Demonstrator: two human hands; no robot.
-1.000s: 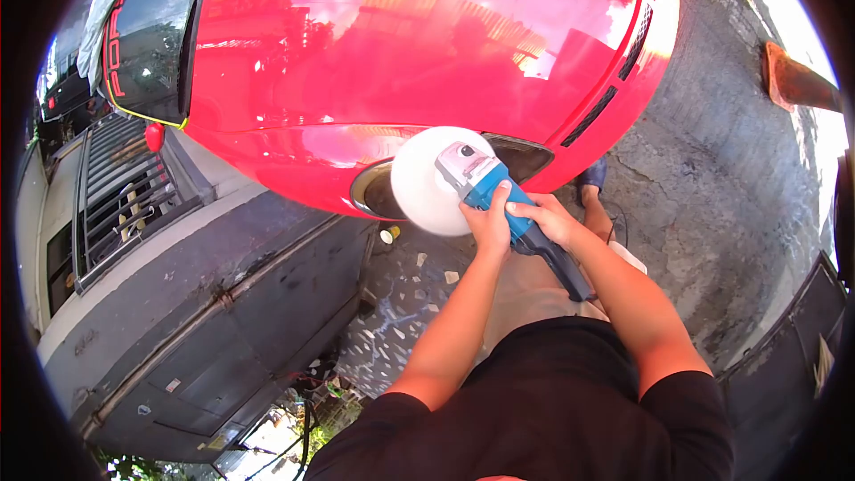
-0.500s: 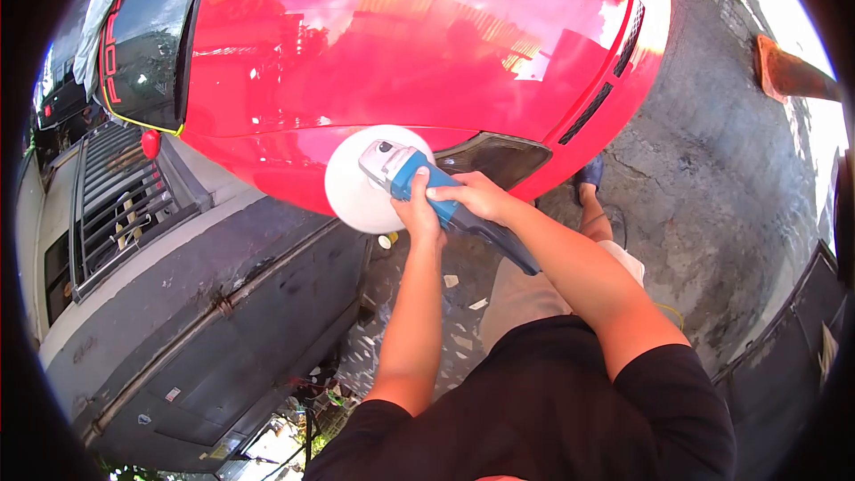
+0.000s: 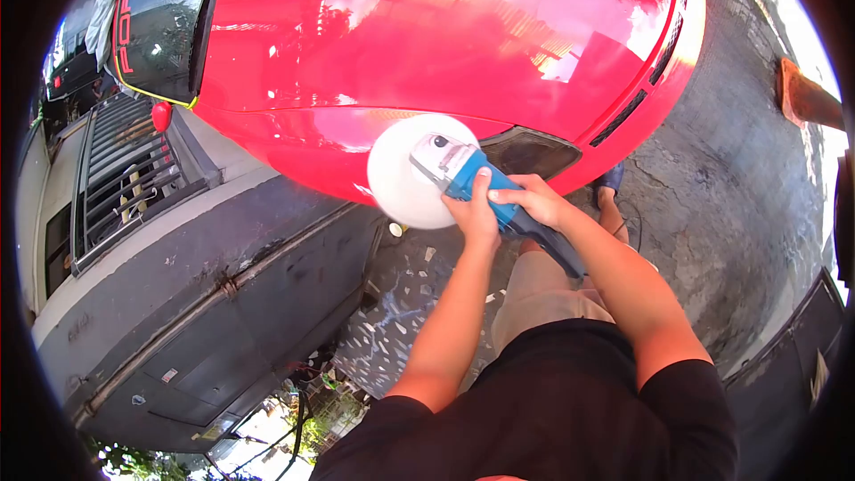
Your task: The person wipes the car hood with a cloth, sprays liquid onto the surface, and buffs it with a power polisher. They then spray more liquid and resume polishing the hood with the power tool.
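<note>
A blue and grey power polisher with a round white pad is held against the side edge of a glossy red car. My left hand wraps round the tool's body just behind its metal head. Further back, my right hand grips the same tool where the blue housing meets the dark handle. The pad lies beside the dark headlight recess and overlaps the red fender.
A grey wall with a metal grille runs close along the left. An orange cone stands on the concrete at the right. A dark gate is at the lower right.
The polisher and both hands have moved right in the view, and the pad is now nearer the headlight recess. The car also appears shifted right and slightly up. Both hands keep their hold.
</note>
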